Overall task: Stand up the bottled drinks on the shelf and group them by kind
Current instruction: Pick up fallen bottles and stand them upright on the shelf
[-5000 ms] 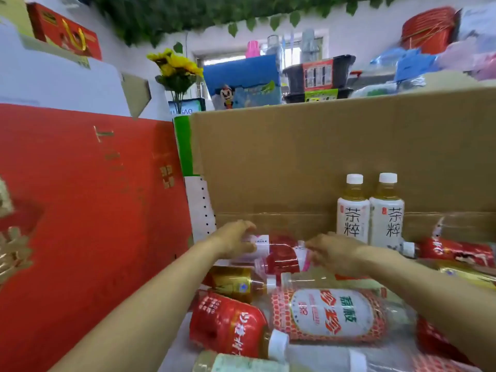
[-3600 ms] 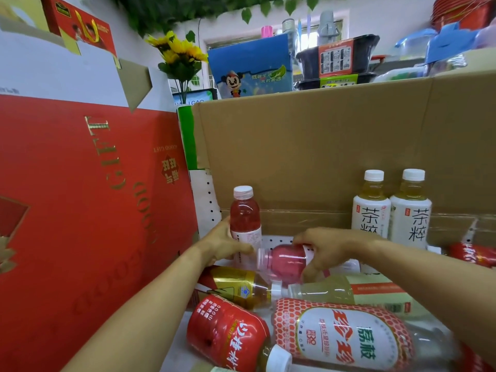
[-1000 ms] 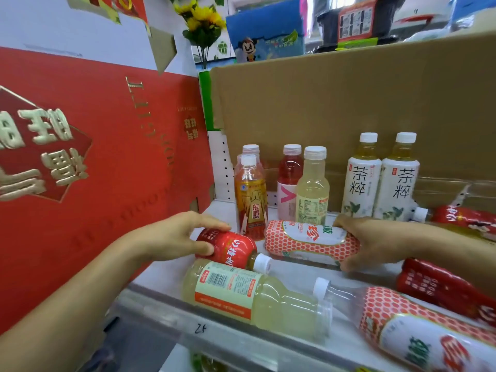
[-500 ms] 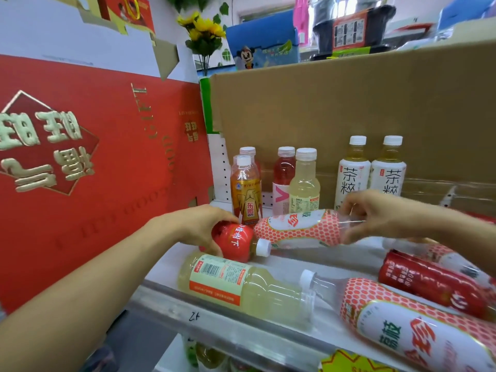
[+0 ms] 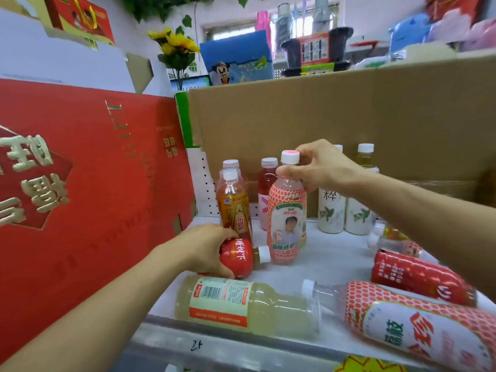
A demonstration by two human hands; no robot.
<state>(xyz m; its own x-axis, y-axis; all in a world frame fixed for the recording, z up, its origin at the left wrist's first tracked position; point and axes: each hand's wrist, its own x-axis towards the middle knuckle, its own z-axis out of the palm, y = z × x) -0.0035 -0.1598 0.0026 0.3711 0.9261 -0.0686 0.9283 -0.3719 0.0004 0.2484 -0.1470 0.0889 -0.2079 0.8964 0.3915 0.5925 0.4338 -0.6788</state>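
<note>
Orange bottle (image 5: 234, 208) x2. Pink bottle (image 5: 264, 183) x1. Tea bottle (image 5: 331, 213) x2. Lychee bottle (image 5: 285, 224) x2 clear. Red bottle (image 5: 237, 257) x2. Yellow bottle (image 5: 241, 302) x1. Part-hidden bottle (image 5: 386, 234) far right x1, kind unclear.

Light was bright and even, with daylight from the window (image 5: 232, 35) at the back, washed out to white. Shadows on the shelf (image 5: 330, 261) were faint and soft. Wide-angle distortion bowed the cardboard wall (image 5: 349, 111) and swelled the lying lychee bottle (image 5: 418, 328) at lower right; the upper right corner was blurred
</note>
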